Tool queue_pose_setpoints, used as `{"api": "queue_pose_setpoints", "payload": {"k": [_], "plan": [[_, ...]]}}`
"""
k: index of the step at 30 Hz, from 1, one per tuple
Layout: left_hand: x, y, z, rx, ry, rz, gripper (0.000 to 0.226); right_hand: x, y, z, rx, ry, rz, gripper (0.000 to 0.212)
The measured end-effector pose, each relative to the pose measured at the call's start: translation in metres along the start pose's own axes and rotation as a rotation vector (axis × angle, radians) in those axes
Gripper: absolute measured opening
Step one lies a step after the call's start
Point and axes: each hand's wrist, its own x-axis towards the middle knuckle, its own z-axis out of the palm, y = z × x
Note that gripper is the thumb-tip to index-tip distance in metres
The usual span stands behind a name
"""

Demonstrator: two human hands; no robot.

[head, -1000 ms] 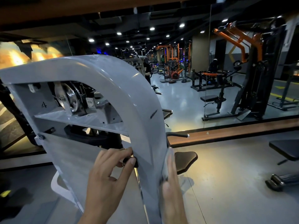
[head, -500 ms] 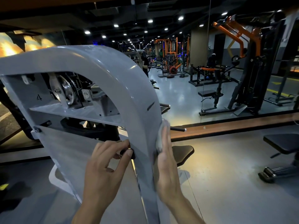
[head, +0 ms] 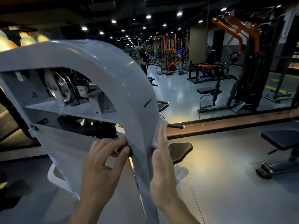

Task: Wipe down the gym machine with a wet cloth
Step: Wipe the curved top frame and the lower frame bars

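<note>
Right hand (head: 162,168) flat, pressing cloth (head: 159,126) on upright frame (head: 129,88) (arched leftward), left hand (head: 100,168) pinching knob (head: 125,150)

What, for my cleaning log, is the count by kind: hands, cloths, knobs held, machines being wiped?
Hands: 2 (left hand, right hand)
Cloth: 1
Knob: 1
Machine: 1
Total: 5
</note>
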Motion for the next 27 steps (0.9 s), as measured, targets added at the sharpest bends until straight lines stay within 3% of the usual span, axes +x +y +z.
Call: {"api": "queue_pose_setpoints", "payload": {"k": [2,8,13,18,27], "plan": [[0.001,-0.002,0.000,-0.007,0.000,0.008,0.019,0.004,0.002,0.000,-0.023,-0.040,-0.026,0.065],[0.001,-0.009,0.003,-0.012,0.014,0.027,0.021,-0.027,0.049,-0.004,-0.253,-0.085,0.170,0.057],[0.001,-0.010,0.002,-0.033,0.014,0.047,0.021,0.019,-0.009,-0.012,-0.241,-0.138,-0.179,0.065],[0.007,-0.012,-0.002,-0.050,-0.005,0.070,0.014,0.088,-0.065,-0.004,-0.320,-0.155,-0.374,0.072],[0.017,-0.021,-0.001,-0.087,0.037,0.166,0.012,0.056,-0.050,-0.007,-0.315,-0.169,-0.466,0.072]]}}
